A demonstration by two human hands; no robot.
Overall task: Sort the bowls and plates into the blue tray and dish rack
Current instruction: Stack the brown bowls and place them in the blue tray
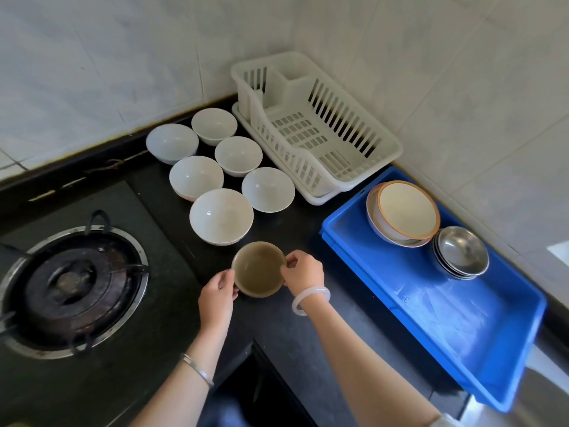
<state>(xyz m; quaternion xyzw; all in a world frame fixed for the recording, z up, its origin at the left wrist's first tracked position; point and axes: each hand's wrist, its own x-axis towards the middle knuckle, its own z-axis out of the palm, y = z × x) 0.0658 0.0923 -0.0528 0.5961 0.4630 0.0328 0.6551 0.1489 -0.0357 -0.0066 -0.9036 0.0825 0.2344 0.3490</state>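
Note:
A small olive-brown bowl sits on the black counter in front of me. My left hand grips its left rim and my right hand pinches its right rim. Several white bowls stand upright in a cluster behind it. The white dish rack in the corner holds nothing. The blue tray on the right holds an orange-rimmed bowl stack and a stack of steel bowls at its far end.
A gas burner lies on the left of the counter. Tiled walls close the back and right sides. The counter edge drops off near my forearms.

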